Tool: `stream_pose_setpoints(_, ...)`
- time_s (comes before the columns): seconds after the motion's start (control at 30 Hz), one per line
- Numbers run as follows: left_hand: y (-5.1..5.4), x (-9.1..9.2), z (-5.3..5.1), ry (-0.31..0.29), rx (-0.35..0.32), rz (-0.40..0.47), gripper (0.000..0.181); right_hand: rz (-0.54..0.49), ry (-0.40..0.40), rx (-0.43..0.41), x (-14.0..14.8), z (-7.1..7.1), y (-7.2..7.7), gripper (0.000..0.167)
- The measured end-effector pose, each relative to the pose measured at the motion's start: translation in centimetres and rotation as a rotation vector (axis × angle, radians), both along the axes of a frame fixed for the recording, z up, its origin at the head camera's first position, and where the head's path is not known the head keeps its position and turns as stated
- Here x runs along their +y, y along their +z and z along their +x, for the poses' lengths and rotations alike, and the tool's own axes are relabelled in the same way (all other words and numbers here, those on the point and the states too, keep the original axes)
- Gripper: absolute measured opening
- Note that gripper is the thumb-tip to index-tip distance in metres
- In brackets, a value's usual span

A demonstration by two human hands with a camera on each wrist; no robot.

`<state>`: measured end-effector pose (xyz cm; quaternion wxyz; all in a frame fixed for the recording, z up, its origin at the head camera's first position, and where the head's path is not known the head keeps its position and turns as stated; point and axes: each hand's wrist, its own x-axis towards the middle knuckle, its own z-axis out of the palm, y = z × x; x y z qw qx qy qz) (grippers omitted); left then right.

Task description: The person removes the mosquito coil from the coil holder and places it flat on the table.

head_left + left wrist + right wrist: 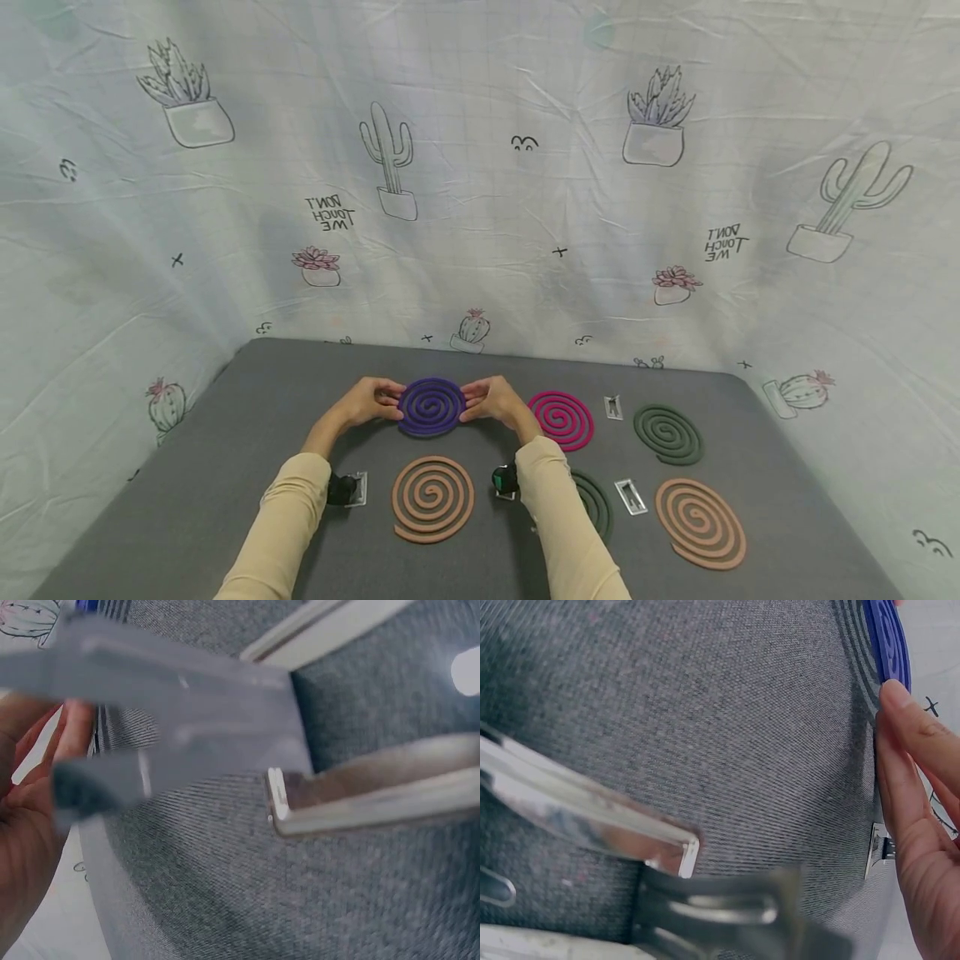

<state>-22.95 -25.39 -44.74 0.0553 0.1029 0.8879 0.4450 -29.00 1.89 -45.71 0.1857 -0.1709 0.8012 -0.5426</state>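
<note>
A purple mosquito coil [431,407] is held just above the grey table between both hands; in the right wrist view the coil [889,645] appears nearly edge-on, with its shadow beside it. My left hand [371,401] pinches its left edge, and my right hand [492,400] pinches the opposite edge between thumb and fingers. In the left wrist view the left hand [30,840] shows only in part, and its grip is hardly visible. Nearer me lies an orange-tan coil [431,492], flat between two metal coil stands [361,489], one by each wrist.
To the right lie a pink coil [560,420], a dark green coil [668,434], another tan coil [699,520] and a green coil [597,507] partly behind the right forearm. Metal stands [632,497] sit among them. A patterned cloth [480,208] hangs behind the table.
</note>
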Motion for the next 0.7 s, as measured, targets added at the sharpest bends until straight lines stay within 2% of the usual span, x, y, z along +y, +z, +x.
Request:
stream_pose_setpoints(0.2,-0.09,-0.05,-0.2,0.004,0.014,-0.044,0.047,0.014,0.008,0.026,0.04,0.05,0.09,0.048)
stream_pose_setpoints(0.47,-0.4,-0.21,-0.43,0.0,0.026,-0.076,0.046,0.021,-0.022,0.027,-0.24,0.35,0.2,0.047)
stream_pose_setpoints(0.7,-0.34,-0.59,-0.38,-0.013,0.025,-0.075,0.047,0.071,-0.042,0.057,-0.39,0.45,0.06,0.046)
